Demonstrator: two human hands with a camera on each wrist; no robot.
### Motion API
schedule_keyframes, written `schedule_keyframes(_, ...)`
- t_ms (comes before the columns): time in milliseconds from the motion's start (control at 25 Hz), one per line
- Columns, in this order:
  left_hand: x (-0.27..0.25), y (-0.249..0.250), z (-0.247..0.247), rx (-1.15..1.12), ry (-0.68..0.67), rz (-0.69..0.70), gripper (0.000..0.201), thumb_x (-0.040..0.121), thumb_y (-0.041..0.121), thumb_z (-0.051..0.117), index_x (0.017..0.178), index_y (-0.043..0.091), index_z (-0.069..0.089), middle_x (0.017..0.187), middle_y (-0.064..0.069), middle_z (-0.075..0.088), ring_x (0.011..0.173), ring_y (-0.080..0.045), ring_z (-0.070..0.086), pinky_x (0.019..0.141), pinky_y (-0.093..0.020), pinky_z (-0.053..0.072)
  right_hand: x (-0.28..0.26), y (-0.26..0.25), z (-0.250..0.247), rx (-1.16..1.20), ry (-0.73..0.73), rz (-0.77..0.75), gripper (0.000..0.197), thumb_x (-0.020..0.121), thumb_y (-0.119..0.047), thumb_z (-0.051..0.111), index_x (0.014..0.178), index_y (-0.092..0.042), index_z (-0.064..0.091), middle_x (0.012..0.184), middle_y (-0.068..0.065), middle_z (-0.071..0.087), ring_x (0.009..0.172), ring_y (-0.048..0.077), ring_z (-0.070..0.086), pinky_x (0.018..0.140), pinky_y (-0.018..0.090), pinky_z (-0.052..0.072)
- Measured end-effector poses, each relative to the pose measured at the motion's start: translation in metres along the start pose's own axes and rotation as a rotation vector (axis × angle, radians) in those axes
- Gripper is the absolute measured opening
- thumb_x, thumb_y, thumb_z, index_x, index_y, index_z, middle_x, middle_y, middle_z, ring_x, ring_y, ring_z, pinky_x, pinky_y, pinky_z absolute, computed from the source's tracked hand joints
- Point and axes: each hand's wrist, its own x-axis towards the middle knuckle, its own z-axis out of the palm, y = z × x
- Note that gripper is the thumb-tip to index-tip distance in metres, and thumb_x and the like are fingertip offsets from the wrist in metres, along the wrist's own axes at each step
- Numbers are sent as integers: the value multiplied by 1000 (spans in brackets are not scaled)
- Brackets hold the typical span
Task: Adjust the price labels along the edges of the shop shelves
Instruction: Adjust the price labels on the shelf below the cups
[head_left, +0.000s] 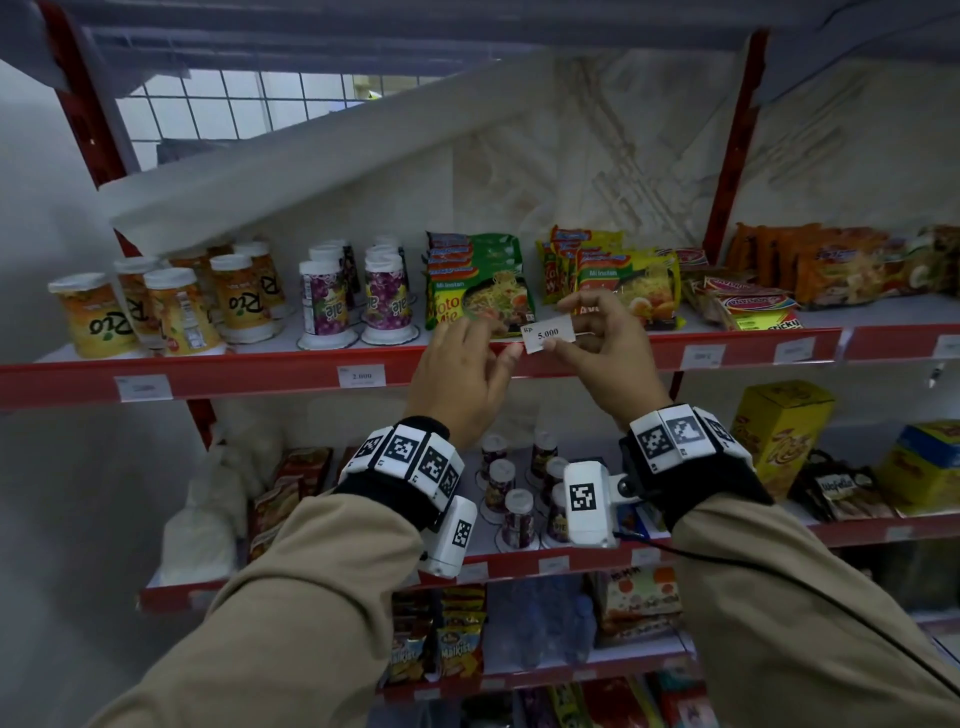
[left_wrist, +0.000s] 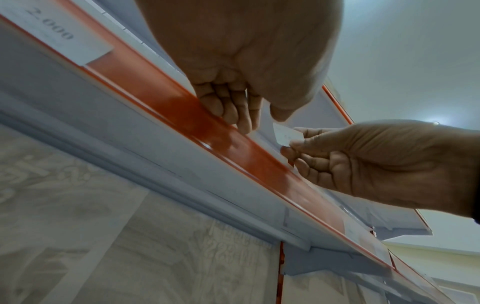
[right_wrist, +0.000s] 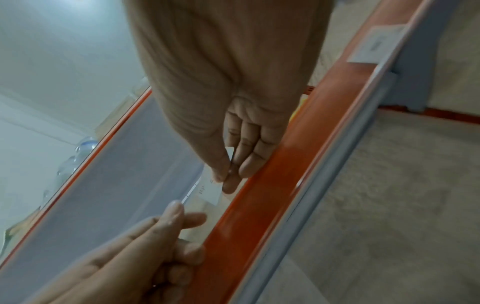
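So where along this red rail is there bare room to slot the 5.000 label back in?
The red rail is bare between the 2.000 label and the left hand, and from the right hand to the next label. Further right, labels crowd closer together.

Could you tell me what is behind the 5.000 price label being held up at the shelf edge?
Behind the 5.000 label, pinched by the right hand, stand instant noodle packets on the shelf. The label and hands cover the packets' lower edges.

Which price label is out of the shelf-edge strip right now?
The 5.000 label, pinched in the right hand above the red strip. The 2.000 label and others sit in the strip.
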Motion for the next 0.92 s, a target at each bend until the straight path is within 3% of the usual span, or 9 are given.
schedule_keyframes(160, 2, -3, 2, 4, -11, -16, 28, 95, 36, 51, 108, 11, 58, 98, -5, 56, 93, -22, 44, 75, -29, 33, -9, 1, 12, 62, -77, 47, 24, 81, -1, 71, 101, -8, 58, 90, 5, 65, 77, 5, 64, 68, 21, 52)
schedule_keyframes(280, 3, -4, 4, 37, -20, -38, 18, 94, 27, 54, 98, 10, 58, 100, -6, 54, 94, -23, 43, 74, -27, 30, -10, 2, 12, -97, -98, 12, 12, 85, -7, 68, 96, -9, 62, 85, 11, 66, 74, 19, 63, 68, 34, 53)
schedule_keyframes(400, 2, -4, 4, 49, -21, -38, 17, 93, 27, 55, 96, 11, 58, 99, -5, 53, 94, -21, 43, 74, -26, 30, -5, 2, 7, -353, -102, -96, 6, 88, -14, 63, 92, -18, 67, 72, -9, 61, 67, 6, 57, 63, 25, 46)
schedule_keyframes(520, 1, -6, -2, 61, -43, 8, 18, 91, 30, 58, 100, 14, 57, 100, -2, 54, 94, -19, 44, 76, -25, 32, 3, -2, 2, -365, -52, -171, 9, 89, -14, 61, 90, -22, 65, 77, -16, 60, 74, -2, 56, 64, 16, 42)
schedule_keyframes(600, 2, -8, -7, 72, -70, 19, 20, 90, 29, 58, 104, 15, 56, 102, -1, 55, 96, -19, 45, 77, -27, 35, 9, -4, 3, -318, -35, -209, 10, 89, -12, 60, 88, -21, 63, 81, -16, 60, 80, 2, 58, 68, 21, 45)
schedule_keyframes(760, 2, -8, -13, 53, -91, -6, 29, 88, 30, 61, 112, 17, 53, 97, 2, 57, 95, -18, 47, 77, -31, 40, 13, 2, 10, -402, -131, -193, 6, 91, -16, 59, 90, -16, 65, 90, -2, 65, 89, 24, 58, 81, 47, 49)
schedule_keyframes(920, 1, -9, -14, 49, -87, -15, 28, 89, 31, 61, 112, 16, 56, 98, 0, 56, 96, -18, 46, 78, -30, 39, 10, 4, 17, -436, -153, -193, 7, 90, -17, 59, 91, -18, 66, 91, -1, 65, 90, 26, 56, 84, 46, 47)
